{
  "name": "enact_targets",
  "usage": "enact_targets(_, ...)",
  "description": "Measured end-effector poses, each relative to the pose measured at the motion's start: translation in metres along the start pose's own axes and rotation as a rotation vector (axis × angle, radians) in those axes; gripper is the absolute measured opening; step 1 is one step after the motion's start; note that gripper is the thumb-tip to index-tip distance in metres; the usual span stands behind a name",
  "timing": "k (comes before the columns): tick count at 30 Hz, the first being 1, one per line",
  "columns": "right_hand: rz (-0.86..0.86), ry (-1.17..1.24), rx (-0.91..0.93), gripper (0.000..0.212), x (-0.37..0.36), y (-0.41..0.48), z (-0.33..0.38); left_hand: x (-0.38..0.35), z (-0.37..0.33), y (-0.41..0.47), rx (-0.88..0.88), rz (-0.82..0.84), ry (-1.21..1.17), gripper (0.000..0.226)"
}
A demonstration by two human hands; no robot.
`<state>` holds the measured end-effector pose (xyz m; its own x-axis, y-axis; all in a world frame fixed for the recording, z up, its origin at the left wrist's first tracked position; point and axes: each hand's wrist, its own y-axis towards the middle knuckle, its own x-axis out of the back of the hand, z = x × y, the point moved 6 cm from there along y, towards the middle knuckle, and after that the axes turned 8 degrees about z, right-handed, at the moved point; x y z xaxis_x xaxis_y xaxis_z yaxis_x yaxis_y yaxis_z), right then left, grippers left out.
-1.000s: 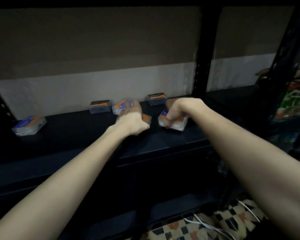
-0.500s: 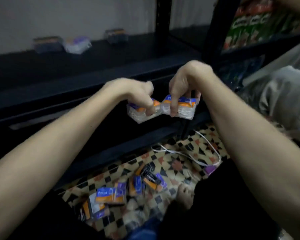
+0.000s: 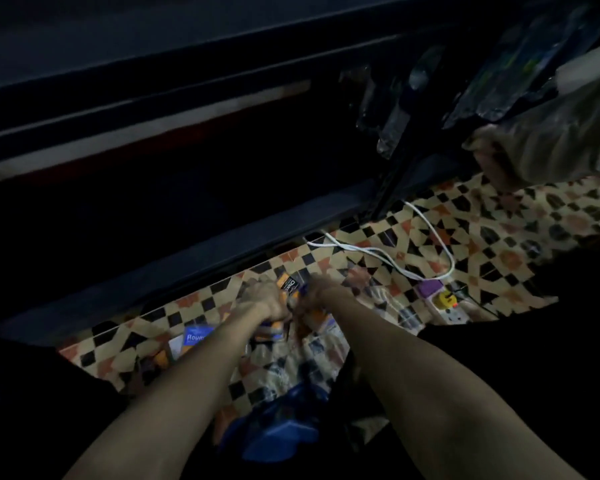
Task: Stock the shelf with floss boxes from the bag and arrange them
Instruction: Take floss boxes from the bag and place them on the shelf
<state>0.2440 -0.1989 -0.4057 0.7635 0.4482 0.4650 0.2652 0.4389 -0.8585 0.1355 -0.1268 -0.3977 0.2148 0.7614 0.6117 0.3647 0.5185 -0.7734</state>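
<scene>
Both hands are down among the floss boxes (image 3: pixel 291 287) strewn on the patterned floor (image 3: pixel 499 244): the left hand (image 3: pixel 265 303) looks curled around an orange-and-blue box, while the right hand (image 3: pixel 317 294) is too blurred to tell whether it holds anything. This looks like the pick-up step, and the next move calls for a firm hold and a lift to the dark shelf (image 3: pixel 187 140) above. Right of the hands lie a white cable (image 3: pixel 388 256) and a power strip (image 3: pixel 452 315); a blue bag (image 3: pixel 278 431) sits nearer the body.
</scene>
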Motion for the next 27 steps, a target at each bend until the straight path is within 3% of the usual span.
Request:
enact_targets(3,-0.017,0.042,0.024,0.068,-0.023,0.022,-0.002,-0.017,0.011,0.004,0.031,0.019,-0.024,0.09)
enact_targets(8,0.033,0.027,0.052,0.029,0.002,0.017,0.006,-0.001,0.011,0.003,0.039,0.027,0.124,0.074)
enact_targets(11,0.058,-0.122,0.077,0.039,0.049,-0.009,0.032,0.032,-0.001,-0.012,0.008,0.094,0.237,0.043)
enact_targets(13,0.072,-0.219,0.102,0.034,0.083,-0.037,0.056,0.065,-0.016,-0.032,-0.032,0.069,0.249,0.045)
enact_targets(16,0.007,-0.312,0.157,0.028,0.133,-0.101,0.096,0.127,-0.037,-0.08,-0.102,-0.073,0.242,0.055)
enact_targets(20,-0.165,-0.453,0.189,0.046,0.18,-0.201,0.132,0.199,-0.049,-0.161,-0.195,-0.251,0.2,0.05)
enact_targets(24,-0.29,-0.365,0.324,0.035,0.22,-0.284,0.157,0.267,-0.044,-0.24,-0.276,-0.517,0.158,0.04)
enact_targets(27,-0.491,-0.219,0.494,0.022,0.26,-0.322,0.185,0.32,-0.032,-0.279,-0.302,-0.747,0.066,0.027)
